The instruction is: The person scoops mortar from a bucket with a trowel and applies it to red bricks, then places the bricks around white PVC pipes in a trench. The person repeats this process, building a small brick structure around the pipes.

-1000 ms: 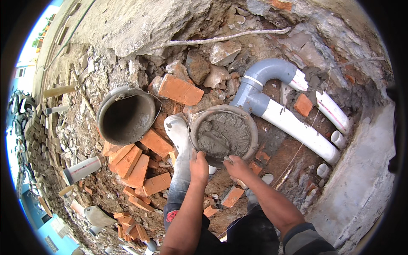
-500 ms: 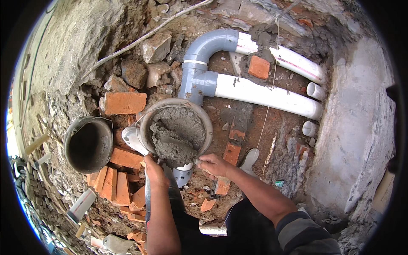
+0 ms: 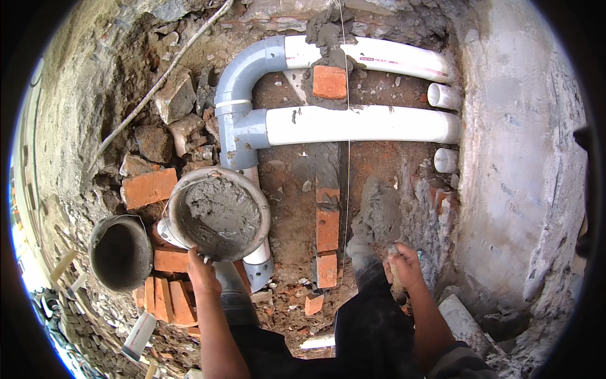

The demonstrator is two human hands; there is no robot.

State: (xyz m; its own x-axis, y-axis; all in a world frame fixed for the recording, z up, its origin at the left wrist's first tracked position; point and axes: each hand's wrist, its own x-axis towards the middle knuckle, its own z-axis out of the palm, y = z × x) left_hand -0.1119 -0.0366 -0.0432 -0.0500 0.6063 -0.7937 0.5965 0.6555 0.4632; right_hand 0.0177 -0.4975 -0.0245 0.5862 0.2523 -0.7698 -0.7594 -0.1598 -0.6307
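Observation:
A round bucket (image 3: 265, 211) of wet grey mortar (image 3: 221, 211) tilts slightly at the left centre. My left hand (image 3: 203, 271) is closed on its near rim. To the right, my right hand (image 3: 405, 265) grips the pale handle of a trowel (image 3: 396, 278); its blade cannot be made out. Just beyond that hand, a heap of wet mortar (image 3: 377, 211) lies on the dirt beside my boot (image 3: 361, 249). A row of orange bricks (image 3: 327, 230) runs between the bucket and the heap, under a taut string (image 3: 345, 221).
White pipes (image 3: 360, 124) with a grey elbow (image 3: 243, 72) cross the far side. A single brick (image 3: 329, 82) sits between them. An empty bucket (image 3: 120, 252) and stacked bricks (image 3: 163, 300) are at left. A concrete wall (image 3: 511, 158) bounds the right.
My right hand has moved from the mortar bucket to the right, over the ground. A mortar heap now lies there. The left hand stays on the bucket; the view has shifted right.

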